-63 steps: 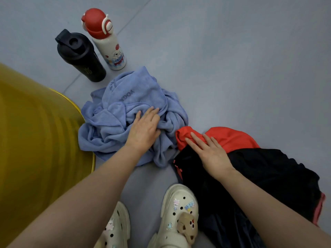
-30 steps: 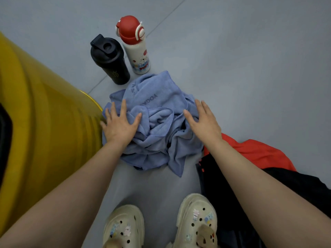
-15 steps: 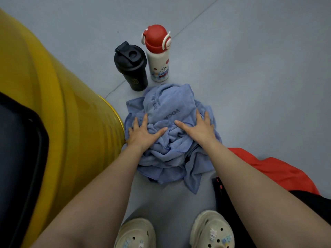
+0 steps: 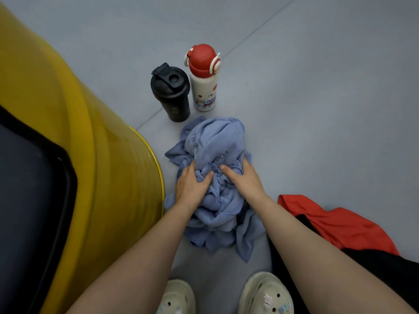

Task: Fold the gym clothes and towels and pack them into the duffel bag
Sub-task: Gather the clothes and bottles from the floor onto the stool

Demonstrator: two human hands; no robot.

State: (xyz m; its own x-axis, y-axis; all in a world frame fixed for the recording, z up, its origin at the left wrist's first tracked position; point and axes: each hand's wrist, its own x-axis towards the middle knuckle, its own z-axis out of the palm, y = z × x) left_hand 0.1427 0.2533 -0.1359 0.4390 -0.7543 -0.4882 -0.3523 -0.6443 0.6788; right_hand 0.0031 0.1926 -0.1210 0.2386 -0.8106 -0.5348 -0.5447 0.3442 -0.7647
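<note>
While both hands were spread flat a moment ago, now the left hand (image 4: 190, 185) and right hand (image 4: 243, 177) bunch and grip the blue towel (image 4: 215, 177), just before the black bottle (image 4: 171, 92); lifting it for folding seems next.

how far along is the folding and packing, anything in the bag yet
Nothing looks done: the blue towel is a crumpled heap on the floor. In hand: the left hand and right hand both grip bunched cloth at its middle. Left: folding it, then the red garment and black garment, both unfolded. Whether the yellow object is the bag, I cannot tell.
</note>
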